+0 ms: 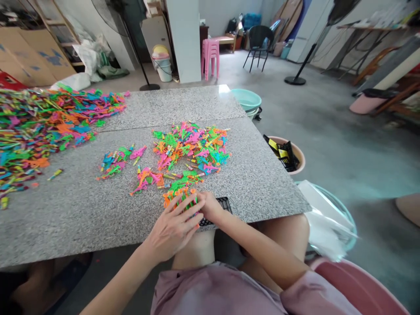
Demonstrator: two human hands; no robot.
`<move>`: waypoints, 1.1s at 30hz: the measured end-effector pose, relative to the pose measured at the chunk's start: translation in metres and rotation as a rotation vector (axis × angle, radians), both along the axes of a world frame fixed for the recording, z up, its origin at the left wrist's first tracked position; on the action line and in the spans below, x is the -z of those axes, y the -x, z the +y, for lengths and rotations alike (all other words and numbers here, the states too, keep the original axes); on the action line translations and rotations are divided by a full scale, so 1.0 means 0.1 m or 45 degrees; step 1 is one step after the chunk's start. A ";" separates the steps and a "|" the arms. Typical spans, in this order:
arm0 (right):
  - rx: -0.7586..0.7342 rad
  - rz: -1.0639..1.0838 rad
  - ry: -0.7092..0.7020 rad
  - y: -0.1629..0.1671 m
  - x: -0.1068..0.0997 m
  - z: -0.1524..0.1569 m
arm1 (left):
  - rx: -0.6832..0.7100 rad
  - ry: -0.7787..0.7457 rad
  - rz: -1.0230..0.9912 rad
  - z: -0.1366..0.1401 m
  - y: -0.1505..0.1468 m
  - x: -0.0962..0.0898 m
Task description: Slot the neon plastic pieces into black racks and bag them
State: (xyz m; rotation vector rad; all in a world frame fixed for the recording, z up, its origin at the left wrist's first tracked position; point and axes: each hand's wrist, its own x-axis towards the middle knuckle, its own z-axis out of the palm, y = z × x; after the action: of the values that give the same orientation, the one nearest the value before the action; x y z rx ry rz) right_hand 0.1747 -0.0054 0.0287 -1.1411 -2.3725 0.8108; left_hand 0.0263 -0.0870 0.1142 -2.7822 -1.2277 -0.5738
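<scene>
My left hand (173,221) lies with its fingers stretched and spread over a tight bunch of small bright plastic toys (170,196), orange ends showing along the top. Beside it, my right hand (210,206) is closed at the bunch's right side; its fingertips and what they grip are hidden. A black grid tray (225,204) shows partly under my right hand, at the table's near edge. Just beyond my hands lies a loose heap of pink, green, orange and blue toys (193,144), some shaped like toy guns. Smaller clusters (118,162) lie to its left.
A far bigger pile of the same toys (49,118) covers the left of the speckled stone table (256,183). Off the right edge stand a basin with black trays (285,153), a tub with clear plastic (324,223) and a pink tub (357,284).
</scene>
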 end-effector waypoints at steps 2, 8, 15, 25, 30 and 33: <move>-0.064 0.023 0.037 -0.03 0.01 0.06 | 0.003 0.054 0.024 0.01 0.01 -0.01; 0.054 -0.197 -0.350 -0.07 -0.20 0.61 | -0.037 0.068 0.051 0.00 0.04 -0.02; 0.078 -0.160 -0.624 -0.28 -0.10 0.54 | -0.045 0.036 0.044 0.00 0.06 0.00; 0.688 -0.077 -0.179 -1.43 0.07 0.04 | -0.026 0.052 -0.003 0.04 0.08 0.02; 0.733 0.502 0.198 -1.05 -0.01 -0.11 | -0.011 0.073 0.053 0.03 0.09 -0.02; 0.621 0.797 0.472 -0.69 0.06 -0.31 | -0.020 0.066 0.068 0.02 0.09 -0.04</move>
State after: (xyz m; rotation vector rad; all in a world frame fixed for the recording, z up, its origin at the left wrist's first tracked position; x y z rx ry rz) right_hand 0.2442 -0.0368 0.0231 -1.2870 -1.3981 1.2277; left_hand 0.0177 -0.0848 0.1179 -2.8075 -1.2710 -0.4697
